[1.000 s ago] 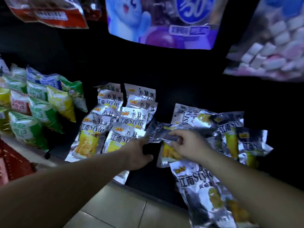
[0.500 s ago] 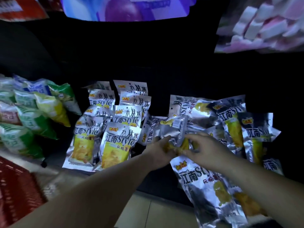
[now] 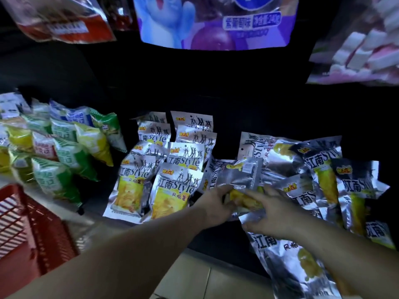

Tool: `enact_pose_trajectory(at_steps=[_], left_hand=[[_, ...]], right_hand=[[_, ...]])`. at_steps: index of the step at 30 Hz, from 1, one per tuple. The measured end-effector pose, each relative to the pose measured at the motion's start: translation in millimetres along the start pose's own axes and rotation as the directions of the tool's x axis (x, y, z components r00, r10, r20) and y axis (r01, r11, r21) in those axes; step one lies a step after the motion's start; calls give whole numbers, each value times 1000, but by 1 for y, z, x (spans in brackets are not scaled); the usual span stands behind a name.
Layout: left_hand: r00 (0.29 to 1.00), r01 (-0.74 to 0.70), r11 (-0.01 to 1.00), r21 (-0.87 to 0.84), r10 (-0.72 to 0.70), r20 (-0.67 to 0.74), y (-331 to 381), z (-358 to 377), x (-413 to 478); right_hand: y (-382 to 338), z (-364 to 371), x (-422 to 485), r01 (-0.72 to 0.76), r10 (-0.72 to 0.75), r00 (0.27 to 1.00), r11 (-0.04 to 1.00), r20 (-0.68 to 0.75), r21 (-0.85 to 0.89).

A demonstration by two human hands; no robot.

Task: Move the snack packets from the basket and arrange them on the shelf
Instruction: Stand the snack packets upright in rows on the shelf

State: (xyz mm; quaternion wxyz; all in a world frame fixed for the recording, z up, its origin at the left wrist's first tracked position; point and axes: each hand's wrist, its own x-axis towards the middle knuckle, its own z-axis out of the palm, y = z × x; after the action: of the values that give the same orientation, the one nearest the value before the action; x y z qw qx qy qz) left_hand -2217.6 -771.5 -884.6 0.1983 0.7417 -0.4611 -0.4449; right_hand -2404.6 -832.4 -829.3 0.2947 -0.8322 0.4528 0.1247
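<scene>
On the dark shelf (image 3: 216,240) stand two neat rows of silver snack packets (image 3: 172,167) with yellow chips printed on them. To their right a loose heap of the same packets (image 3: 323,173) lies at all angles. My left hand (image 3: 216,203) and my right hand (image 3: 267,210) meet at the heap's left edge, both gripping one silver packet (image 3: 239,175) that stands back-side out with a barcode showing. Another packet (image 3: 289,262) hangs over the shelf's front edge below my right wrist. The red basket (image 3: 28,229) is at the lower left.
Green, yellow and blue puffed bags (image 3: 62,147) fill the shelf to the left. Large bags hang overhead: a red one (image 3: 64,20), a purple-blue one (image 3: 213,22), a pink one (image 3: 356,48). Tiled floor (image 3: 194,277) lies below the shelf.
My left hand came off the shelf edge and joined my right hand on the packet, which has been raised upright. The camera dropped, then lifted again.
</scene>
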Motion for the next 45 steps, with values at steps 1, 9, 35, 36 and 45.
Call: enact_pose_trajectory(at_steps=[1,9,35,36,45], left_hand=[[1000,-25,1000,10,25,-19,-2,-2,-4],[966,21,998,55,-6,-257,-29,-49,-16],[995,-99,946,307,103,5,7,53,38],[993,-110,948,300,114,4,8,56,37],[990,-143,946,292,141,30,32,93,26]], right_hand=[[-2,0,2,-20,20,1000,999,7,-37],[-43,-14,24,8,-18,987,998,-162,-64],[131,34,-25,-254,170,955,892,-243,-375],[135,30,-25,-261,173,951,896,-257,-360],[153,9,-31,-406,229,883,810,-410,-424]])
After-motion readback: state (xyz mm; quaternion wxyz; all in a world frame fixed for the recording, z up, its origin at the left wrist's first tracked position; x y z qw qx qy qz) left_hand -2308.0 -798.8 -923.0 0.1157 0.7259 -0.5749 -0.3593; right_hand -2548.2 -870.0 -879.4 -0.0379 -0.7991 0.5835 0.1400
